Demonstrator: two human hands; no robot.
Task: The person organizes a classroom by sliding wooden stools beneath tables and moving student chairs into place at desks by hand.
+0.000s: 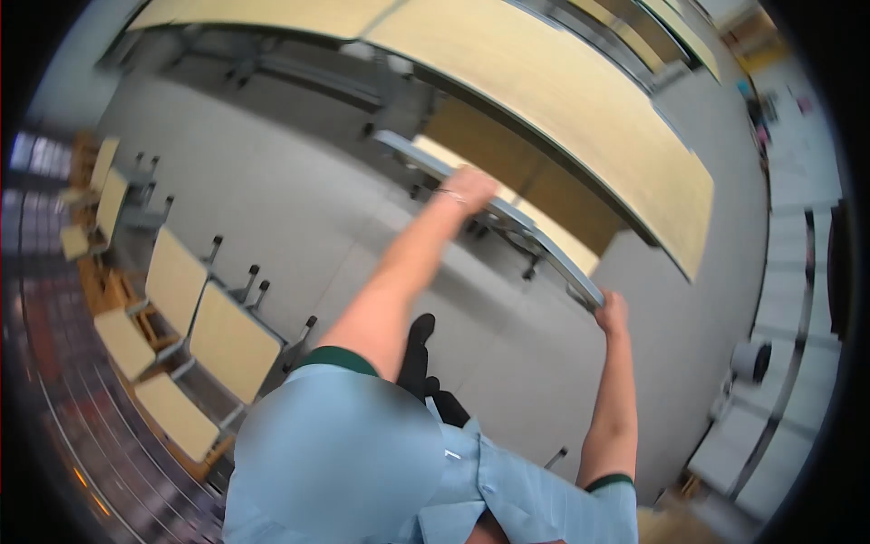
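Observation:
A long, pale wooden bench-like piece [557, 234] with a grey edge rail lies slantwise in front of me, by the near side of a long table [553, 91]. My left hand [469, 188] is closed over its grey rail near the middle. At the rail's right end, my right hand [613, 313] also has its fingers wrapped round it. Dark castors show beneath the piece, but its full underside is hidden. A brown panel [544, 186] shows between it and the tabletop.
Several pale wooden chairs [234, 340] with grey frames stand at the left, beside a window with blinds [118, 453]. More table rows [625, 32] are at the back. White wall panels [770, 399] run along the right. Grey floor [299, 218] lies around my feet.

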